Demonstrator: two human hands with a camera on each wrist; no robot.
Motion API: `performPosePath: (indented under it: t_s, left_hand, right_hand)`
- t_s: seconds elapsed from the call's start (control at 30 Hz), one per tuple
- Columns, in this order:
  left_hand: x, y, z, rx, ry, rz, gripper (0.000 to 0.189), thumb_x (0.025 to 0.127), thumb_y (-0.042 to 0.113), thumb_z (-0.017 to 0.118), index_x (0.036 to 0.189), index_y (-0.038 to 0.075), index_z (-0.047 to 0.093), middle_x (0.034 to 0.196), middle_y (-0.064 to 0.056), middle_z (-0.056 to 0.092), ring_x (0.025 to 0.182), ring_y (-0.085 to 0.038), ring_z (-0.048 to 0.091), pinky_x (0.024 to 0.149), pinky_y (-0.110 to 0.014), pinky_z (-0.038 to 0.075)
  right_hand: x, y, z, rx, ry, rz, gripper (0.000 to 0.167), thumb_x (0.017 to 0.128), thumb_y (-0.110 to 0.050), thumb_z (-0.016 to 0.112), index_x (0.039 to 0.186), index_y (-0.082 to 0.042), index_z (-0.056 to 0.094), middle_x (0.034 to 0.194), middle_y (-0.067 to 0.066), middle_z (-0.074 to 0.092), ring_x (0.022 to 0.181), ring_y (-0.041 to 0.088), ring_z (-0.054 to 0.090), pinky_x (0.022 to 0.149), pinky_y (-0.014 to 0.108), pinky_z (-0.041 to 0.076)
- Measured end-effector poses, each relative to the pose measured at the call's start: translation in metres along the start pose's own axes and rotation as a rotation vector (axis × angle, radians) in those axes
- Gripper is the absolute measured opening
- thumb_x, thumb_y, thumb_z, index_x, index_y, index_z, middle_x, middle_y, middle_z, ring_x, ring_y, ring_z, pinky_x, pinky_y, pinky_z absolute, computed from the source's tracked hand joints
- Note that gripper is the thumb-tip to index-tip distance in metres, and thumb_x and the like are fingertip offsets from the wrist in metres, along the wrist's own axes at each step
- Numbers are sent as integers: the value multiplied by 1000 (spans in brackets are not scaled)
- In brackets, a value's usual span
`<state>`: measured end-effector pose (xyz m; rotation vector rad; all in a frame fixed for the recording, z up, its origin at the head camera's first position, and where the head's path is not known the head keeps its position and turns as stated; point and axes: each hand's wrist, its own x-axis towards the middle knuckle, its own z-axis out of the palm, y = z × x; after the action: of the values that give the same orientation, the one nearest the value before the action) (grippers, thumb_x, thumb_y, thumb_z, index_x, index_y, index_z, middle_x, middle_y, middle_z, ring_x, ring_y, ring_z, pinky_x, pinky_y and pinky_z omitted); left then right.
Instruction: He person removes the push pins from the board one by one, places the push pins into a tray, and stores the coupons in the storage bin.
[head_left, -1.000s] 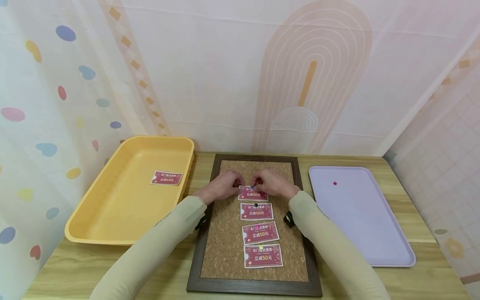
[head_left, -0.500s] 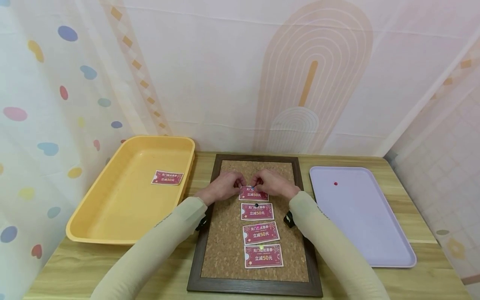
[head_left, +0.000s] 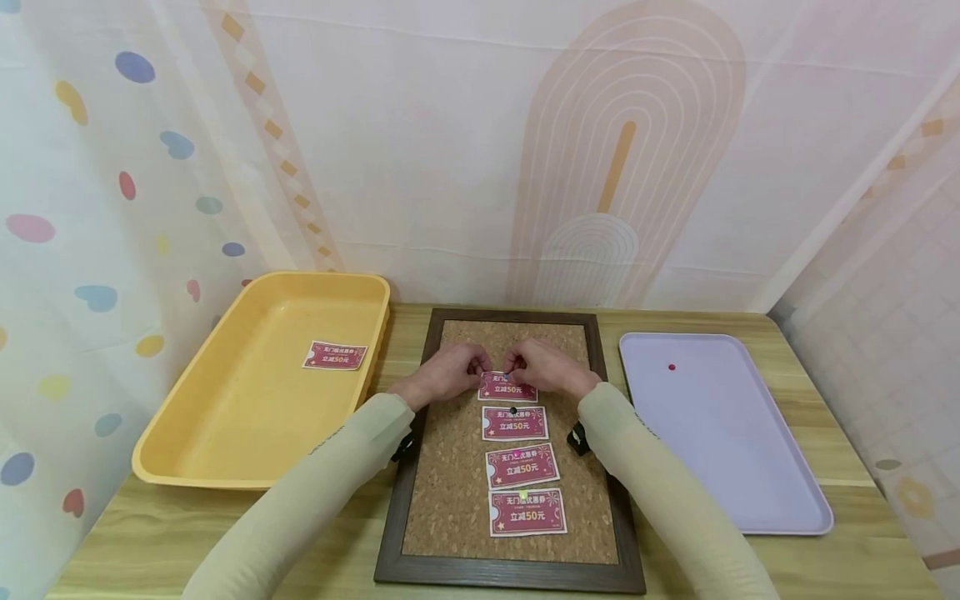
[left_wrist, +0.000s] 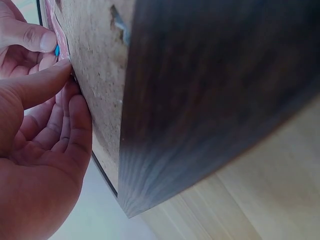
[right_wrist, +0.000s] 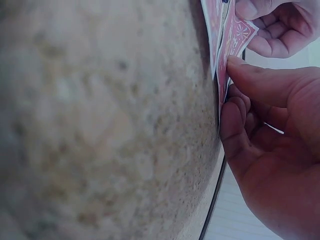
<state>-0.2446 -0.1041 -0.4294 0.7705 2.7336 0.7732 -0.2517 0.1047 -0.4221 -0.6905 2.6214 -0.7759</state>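
Observation:
A corkboard with a dark frame lies on the table, bearing several red printed coupons in a column. The farthest coupon lies between both hands. My left hand pinches its left end, thumb on top. My right hand bends over its upper edge, thumb and finger at a small blue push pin. The left wrist view shows that pin right under the right thumb; its point is hidden. Nearer coupons carry a black pin, a pink pin and a yellow-green pin.
At the left, a yellow tray holds a loose coupon. A lilac tray at the right holds a red pin. A patterned curtain hangs behind the wooden table.
Both hands stay at the farthest coupon, with only slight finger movement. The whole view has shifted by a few pixels.

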Motion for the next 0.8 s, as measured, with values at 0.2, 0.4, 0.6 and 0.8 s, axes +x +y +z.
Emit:
performPosePath:
  t_s: [0.2,0.4,0.6,0.8]
  left_hand:
    - [0,1,-1,1,-7,-15,11,91,2,73,102,5,71,90,-3,69,81,-15,60,75,-31,50]
    - [0,1,0,-5,-13,-37,11,92,2,73,103,5,72,91,-3,69,83,-15,61,76,-31,51]
    - [0,2,-1,-6,-14,-37,10,92,1,73,102,5,72,91,-4,69,83,-15,62,76,-32,51]
    - [-1,3,0,-5,-5,-27,10,92,1,72,102,4,72,92,-4,70,82,-15,62,76,-32,51]
  right_hand:
    - [0,0,0,6,-4,3,5,98,-7,69,98,-10,73,90,-1,67,76,12,58,73,29,48]
    - [0,0,0,12,-7,5,5,99,-8,69,98,-10,73,89,-1,67,75,12,58,72,28,47]
    - [0,0,0,14,-9,3,4,99,-8,69,98,-10,72,89,-1,66,75,12,58,72,28,47]
    - [-2,0,-1,21,-18,-6,5,99,-7,68,98,-9,71,88,0,66,74,12,58,70,27,47]
